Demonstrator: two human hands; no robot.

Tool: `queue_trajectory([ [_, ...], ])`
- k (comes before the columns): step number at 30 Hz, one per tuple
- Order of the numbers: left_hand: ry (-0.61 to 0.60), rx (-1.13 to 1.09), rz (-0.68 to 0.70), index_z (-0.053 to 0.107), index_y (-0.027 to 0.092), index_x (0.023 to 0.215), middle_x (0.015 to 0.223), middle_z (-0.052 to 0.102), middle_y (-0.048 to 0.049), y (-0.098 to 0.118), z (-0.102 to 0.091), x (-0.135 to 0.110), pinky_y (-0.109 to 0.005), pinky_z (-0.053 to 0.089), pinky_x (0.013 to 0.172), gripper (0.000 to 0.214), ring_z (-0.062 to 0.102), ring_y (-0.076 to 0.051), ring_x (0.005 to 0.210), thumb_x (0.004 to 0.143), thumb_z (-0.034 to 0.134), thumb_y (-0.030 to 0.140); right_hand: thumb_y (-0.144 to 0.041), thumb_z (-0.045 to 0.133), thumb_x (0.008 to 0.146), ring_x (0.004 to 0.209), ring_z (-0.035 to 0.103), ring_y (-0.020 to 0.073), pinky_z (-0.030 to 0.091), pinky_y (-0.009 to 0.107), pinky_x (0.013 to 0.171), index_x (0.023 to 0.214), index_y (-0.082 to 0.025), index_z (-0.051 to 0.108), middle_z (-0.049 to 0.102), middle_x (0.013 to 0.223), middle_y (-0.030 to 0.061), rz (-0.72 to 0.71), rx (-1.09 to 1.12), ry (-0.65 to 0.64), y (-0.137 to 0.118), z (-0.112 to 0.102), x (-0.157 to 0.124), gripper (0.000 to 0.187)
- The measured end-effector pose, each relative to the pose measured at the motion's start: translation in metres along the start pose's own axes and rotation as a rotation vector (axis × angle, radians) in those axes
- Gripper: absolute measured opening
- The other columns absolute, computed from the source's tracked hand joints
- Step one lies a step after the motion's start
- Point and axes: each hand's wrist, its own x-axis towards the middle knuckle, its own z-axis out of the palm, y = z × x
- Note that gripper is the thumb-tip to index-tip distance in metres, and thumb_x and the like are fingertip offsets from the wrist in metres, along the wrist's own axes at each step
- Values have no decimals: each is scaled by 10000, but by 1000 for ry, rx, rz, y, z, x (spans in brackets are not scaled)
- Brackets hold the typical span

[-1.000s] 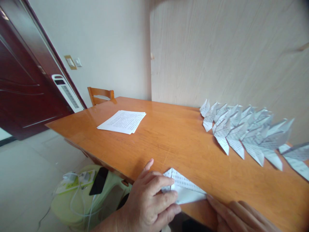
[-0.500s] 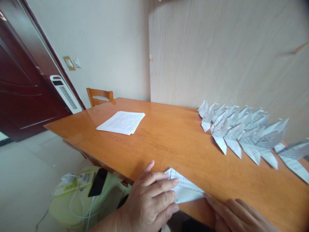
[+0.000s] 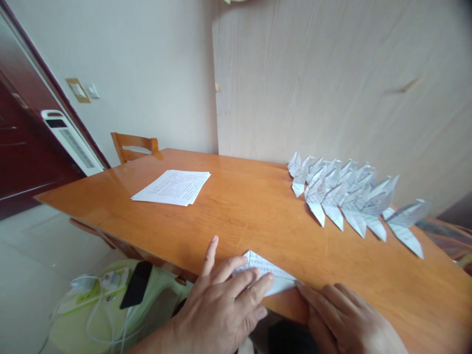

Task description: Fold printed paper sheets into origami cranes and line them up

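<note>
A folded piece of printed paper point(image 3: 275, 270), pointed at its top and right ends, lies at the table's near edge. My left hand point(image 3: 224, 305) rests on its left part, fingers spread and pressing it down, covering that side. The index finger is lifted away from the paper. At the paper's right tip, my right hand point(image 3: 342, 314) has its fingers together, the index fingertip on the corner; its thumb is partly hidden beneath. Further right stand several folded paper pieces point(image 3: 354, 196) with upright points, nested in rows.
A stack of printed sheets point(image 3: 171, 188) lies on the wooden table point(image 3: 236, 211) at the left. A pale green stool point(image 3: 110, 314) below holds a power strip point(image 3: 92, 292), cables and a black phone point(image 3: 136, 284). A wooden chair point(image 3: 134, 145) stands beyond the table's far left edge.
The view has shifted, so most things appear further left. My left fingers have spread and slid across the paper, the index finger rising. My right hand stays at the right tip.
</note>
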Motion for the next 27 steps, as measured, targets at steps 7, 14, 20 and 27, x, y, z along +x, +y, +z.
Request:
queue_trajectory([
  [7, -45, 22, -21, 468, 329, 1450, 1067, 680, -21, 13, 10, 3, -670, -102, 1164, 709, 571, -290, 1159, 849, 560, 695, -183, 433, 955, 666, 632, 187, 543, 298, 591, 1140, -138, 653, 653, 761, 48, 78, 69, -72, -7, -6, 6, 291],
  [14, -103, 75, -57, 482, 354, 1433, 1161, 636, -43, 15, 18, 1, -706, -64, 1154, 684, 512, -317, 1233, 848, 545, 705, -164, 424, 952, 657, 614, 190, 514, 311, 586, 1067, -174, 655, 626, 748, 39, 122, 95, -100, -10, -9, 8, 258],
  [20, -181, 96, -67, 409, 374, 1479, 1234, 605, -45, 15, 16, -2, -684, -64, 1170, 692, 488, -298, 1262, 891, 402, 739, -173, 446, 950, 702, 617, 191, 515, 309, 608, 1157, -170, 627, 623, 784, 49, 161, 148, -130, -7, -7, 1, 275],
  [27, -178, 104, -57, 378, 361, 1499, 1250, 597, -50, 16, 17, -5, -670, -79, 1177, 736, 499, -290, 1241, 878, 407, 755, -163, 442, 951, 722, 616, 189, 516, 310, 628, 1217, -146, 603, 619, 805, 57, 189, 143, -68, -4, -5, -8, 311],
])
